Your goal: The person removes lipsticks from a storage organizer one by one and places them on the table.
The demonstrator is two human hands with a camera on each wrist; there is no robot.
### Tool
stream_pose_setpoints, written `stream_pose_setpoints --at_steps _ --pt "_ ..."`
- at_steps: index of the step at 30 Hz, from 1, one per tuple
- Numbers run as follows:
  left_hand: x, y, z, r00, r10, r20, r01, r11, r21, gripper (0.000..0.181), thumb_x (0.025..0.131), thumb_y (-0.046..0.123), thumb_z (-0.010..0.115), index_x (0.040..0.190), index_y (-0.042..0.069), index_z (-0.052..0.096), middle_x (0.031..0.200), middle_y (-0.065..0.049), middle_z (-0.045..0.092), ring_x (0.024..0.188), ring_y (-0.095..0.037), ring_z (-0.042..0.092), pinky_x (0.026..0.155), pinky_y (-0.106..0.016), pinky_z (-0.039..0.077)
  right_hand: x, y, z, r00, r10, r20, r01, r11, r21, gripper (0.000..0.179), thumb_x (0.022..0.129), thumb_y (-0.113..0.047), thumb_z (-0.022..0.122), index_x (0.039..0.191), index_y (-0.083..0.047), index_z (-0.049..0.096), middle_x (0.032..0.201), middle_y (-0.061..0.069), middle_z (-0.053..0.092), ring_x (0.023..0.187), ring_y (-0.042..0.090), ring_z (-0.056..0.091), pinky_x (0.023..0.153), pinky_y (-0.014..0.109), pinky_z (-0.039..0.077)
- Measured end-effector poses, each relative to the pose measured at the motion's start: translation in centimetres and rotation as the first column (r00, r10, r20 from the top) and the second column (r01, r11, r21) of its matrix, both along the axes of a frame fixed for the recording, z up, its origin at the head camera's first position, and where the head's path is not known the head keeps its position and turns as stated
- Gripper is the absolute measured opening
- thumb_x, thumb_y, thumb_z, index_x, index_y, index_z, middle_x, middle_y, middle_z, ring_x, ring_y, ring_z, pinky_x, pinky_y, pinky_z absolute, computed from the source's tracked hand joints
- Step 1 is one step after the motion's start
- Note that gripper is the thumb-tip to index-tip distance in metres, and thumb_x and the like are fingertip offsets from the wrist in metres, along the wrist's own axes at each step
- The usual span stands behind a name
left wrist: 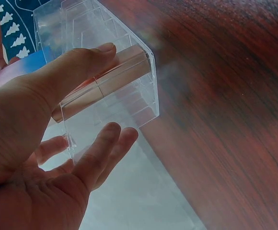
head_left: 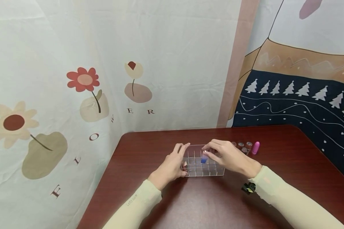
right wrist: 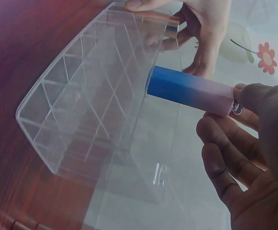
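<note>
A clear divided organizer stands on the table in front of me. My left hand grips its left end, thumb along the near side and fingers around the end wall. Inside that end, behind the thumb, lies a shiny rose-gold tube. My right hand pinches a lipstick-like tube, fading from blue to pale pink, by its pink end, where a small clear knob shows. The tube's blue end points down at the organizer's open top, right at the rim. Most other compartments look unfilled.
Behind my right hand, several small round clear-topped containers stand in a group. Beside them a bright pink bullet-shaped tube stands upright. The dark red wooden table meets a flower-printed cloth at its back and left.
</note>
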State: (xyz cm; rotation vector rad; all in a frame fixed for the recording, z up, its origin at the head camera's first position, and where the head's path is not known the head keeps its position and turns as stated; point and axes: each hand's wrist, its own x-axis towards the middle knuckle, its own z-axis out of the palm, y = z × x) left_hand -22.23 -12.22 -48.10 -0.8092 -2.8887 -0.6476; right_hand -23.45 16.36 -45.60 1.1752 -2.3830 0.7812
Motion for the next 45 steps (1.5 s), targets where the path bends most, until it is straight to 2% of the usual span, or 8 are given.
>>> stream_pose_setpoints --at_steps 8,15,19,23,28,32,36,45 --pt "-0.1 0.0 -0.2 1.000 -0.008 -0.003 0.008 1.000 0.003 0.124 0.072 -0.002 0.109 0.176 0.008 0.041 0.170 -0.027 0.048 0.073 -0.025 0.066 0.088 -0.043 0.069 -0.1 1.4 0.4 0.998 -0.040 -0.047 0.039 0.999 -0.021 0.026 0.099 -0.005 0.091 0.123 -0.013 0.085 0.110 -0.002 0.084 0.088 0.002 0.071 0.079 0.026 0.068" --pt "-0.2 -0.1 -0.3 1.000 -0.019 0.008 0.019 1.000 0.017 0.123 0.073 -0.006 0.106 0.176 0.008 0.040 0.171 -0.028 0.047 0.070 -0.011 0.062 0.085 -0.037 0.066 -0.1 2.7 0.8 0.995 -0.070 -0.065 0.068 0.997 -0.037 0.025 0.099 -0.005 0.092 0.123 -0.012 0.085 0.112 -0.001 0.085 0.092 0.006 0.077 0.085 0.038 0.073" --pt "-0.1 -0.1 -0.2 1.000 -0.021 0.012 0.021 0.999 0.024 0.123 0.073 -0.007 0.105 0.176 0.008 0.041 0.171 -0.028 0.046 0.070 -0.010 0.062 0.084 -0.036 0.065 -0.2 3.4 1.0 0.995 -0.076 -0.068 0.073 0.996 -0.054 0.028 0.097 -0.002 0.092 0.123 -0.010 0.085 0.112 0.000 0.086 0.091 0.006 0.076 0.082 0.040 0.073" --pt "-0.1 -0.1 -0.1 1.000 -0.019 0.018 0.019 1.000 0.023 0.122 0.073 -0.008 0.105 0.176 0.008 0.041 0.172 -0.028 0.046 0.069 -0.010 0.061 0.083 -0.035 0.065 -0.1 4.1 1.1 0.994 -0.095 -0.060 0.091 0.994 -0.060 0.030 0.097 -0.002 0.093 0.124 -0.012 0.085 0.111 -0.003 0.085 0.089 0.003 0.072 0.078 0.034 0.071" --pt "-0.1 -0.1 -0.2 1.000 -0.013 0.016 0.013 1.000 0.016 0.122 0.073 -0.007 0.105 0.176 0.009 0.041 0.171 -0.028 0.047 0.069 -0.010 0.060 0.084 -0.037 0.065 0.0 4.8 1.2 0.991 -0.124 -0.058 0.121 0.991 -0.051 0.030 0.097 -0.001 0.092 0.124 -0.014 0.084 0.111 -0.003 0.085 0.088 0.002 0.070 0.076 0.033 0.071" --pt "-0.1 -0.1 -0.2 1.000 -0.010 0.014 0.010 1.000 0.015 0.123 0.073 -0.006 0.105 0.176 0.010 0.041 0.171 -0.027 0.047 0.069 -0.011 0.061 0.085 -0.038 0.065 0.2 5.5 1.4 0.991 -0.131 -0.009 0.130 0.990 -0.056 0.029 0.100 -0.001 0.089 0.125 -0.015 0.083 0.107 -0.002 0.083 0.074 -0.004 0.064 0.068 0.021 0.064" --pt "-0.1 -0.1 -0.2 1.000 -0.010 0.008 0.010 1.000 0.013 0.123 0.073 -0.006 0.106 0.176 0.009 0.041 0.171 -0.028 0.047 0.069 -0.014 0.062 0.085 -0.038 0.066 0.3 6.2 1.7 0.992 -0.119 0.030 0.121 0.990 -0.073 0.029 0.101 0.001 0.087 0.126 -0.014 0.082 0.101 0.000 0.080 0.062 -0.003 0.064 0.061 0.013 0.056" --pt "-0.1 -0.1 0.0 1.000 -0.011 0.011 0.011 1.000 0.014 0.123 0.073 -0.006 0.106 0.176 0.009 0.041 0.172 -0.028 0.047 0.069 -0.013 0.062 0.085 -0.038 0.066 0.3 7.6 2.2 0.976 -0.202 -0.085 0.200 0.979 -0.031 0.032 0.097 0.000 0.092 0.124 -0.015 0.084 0.108 -0.005 0.083 0.083 -0.001 0.071 0.085 0.009 0.061"
